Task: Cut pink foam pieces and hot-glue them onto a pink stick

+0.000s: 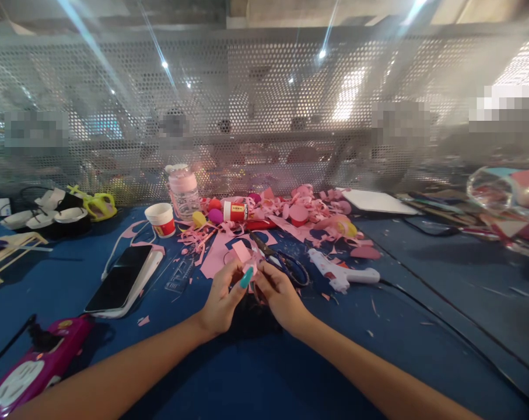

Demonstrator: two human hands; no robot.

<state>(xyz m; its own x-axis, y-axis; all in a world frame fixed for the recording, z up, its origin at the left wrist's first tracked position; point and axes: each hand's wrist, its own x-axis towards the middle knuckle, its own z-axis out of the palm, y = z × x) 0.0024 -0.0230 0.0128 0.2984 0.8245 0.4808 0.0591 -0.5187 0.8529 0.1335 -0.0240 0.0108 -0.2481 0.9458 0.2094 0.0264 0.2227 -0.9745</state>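
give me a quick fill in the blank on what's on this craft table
1. The left hand and right hand pinch a small piece of ____ paper.
2. The scissors lie just beyond the ____ hand.
3. The glue gun is ____ in colour.
4. The phone lies with its screen facing ____.

Missing words: pink; right; white; up

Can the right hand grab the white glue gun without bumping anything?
Probably yes. The glue gun lies just beside the right hand on bare blue table, with only paper scraps between, though that hand now pinches pink paper.
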